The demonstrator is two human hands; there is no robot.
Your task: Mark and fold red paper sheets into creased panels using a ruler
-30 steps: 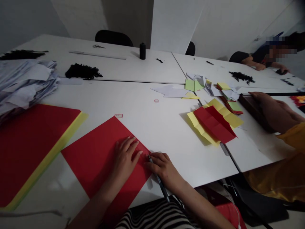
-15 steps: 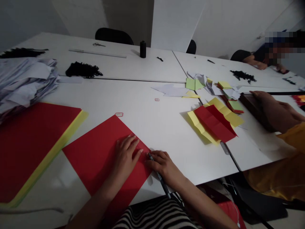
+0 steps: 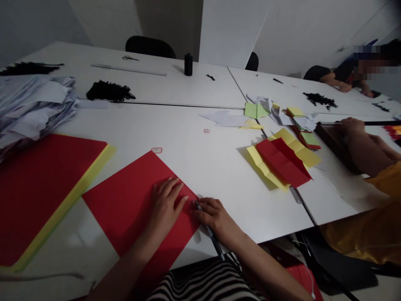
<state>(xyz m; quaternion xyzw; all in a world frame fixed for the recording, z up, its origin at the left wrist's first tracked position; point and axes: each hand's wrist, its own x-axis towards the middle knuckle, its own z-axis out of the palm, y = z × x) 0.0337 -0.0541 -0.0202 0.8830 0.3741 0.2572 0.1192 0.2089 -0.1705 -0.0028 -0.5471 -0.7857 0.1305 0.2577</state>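
Observation:
A large red sheet of paper lies at an angle on the white table in front of me. My left hand rests on it with fingers stretched out, near its right edge. Something thin and see-through may lie under those fingertips; I cannot make it out. At the sheet's right corner, my right hand is closed round a dark pen. The pen slants, its tip by the paper and its back end toward my striped top. Whether the tip touches the paper is too small to tell.
Stacked red and yellow sheets lie at left beside a white paper heap. Folded red and yellow papers are at right, near a co-worker's hand. Black cord bundles, a thread spool and scissors lie farther back.
My hands, the pen and the red sheet look unmoved. The co-worker's hand at right has shifted slightly to the right along the dark box-like object.

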